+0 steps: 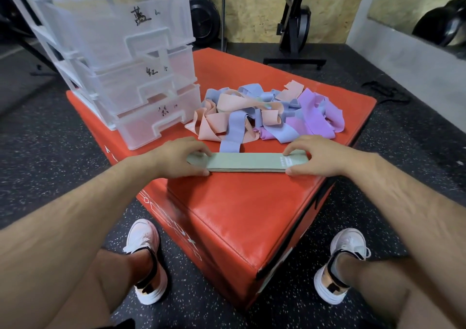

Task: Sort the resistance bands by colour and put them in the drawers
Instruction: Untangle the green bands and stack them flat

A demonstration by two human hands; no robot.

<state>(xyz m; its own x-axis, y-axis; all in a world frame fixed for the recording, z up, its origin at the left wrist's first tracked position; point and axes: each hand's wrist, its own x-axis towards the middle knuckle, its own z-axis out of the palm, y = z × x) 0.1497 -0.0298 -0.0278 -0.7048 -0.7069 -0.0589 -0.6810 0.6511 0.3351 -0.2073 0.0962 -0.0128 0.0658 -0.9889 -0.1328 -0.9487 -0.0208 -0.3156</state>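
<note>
Green fabric band stack (247,162), probably light and floppy: left hand (180,156) and right hand (319,156) are pinching its ends.

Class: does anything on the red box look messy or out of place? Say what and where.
The heap of pink, blue and purple bands behind the neat green stack is tangled and mixed; a sliver of green seems buried in it.

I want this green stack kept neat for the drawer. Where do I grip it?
Probably pinch the green stack at both short ends, coming from the near edge, where the left hand and right hand hold it: thumbs low, fingers on top. It lies flat, long and layered; a middle grab may splay it.
</note>
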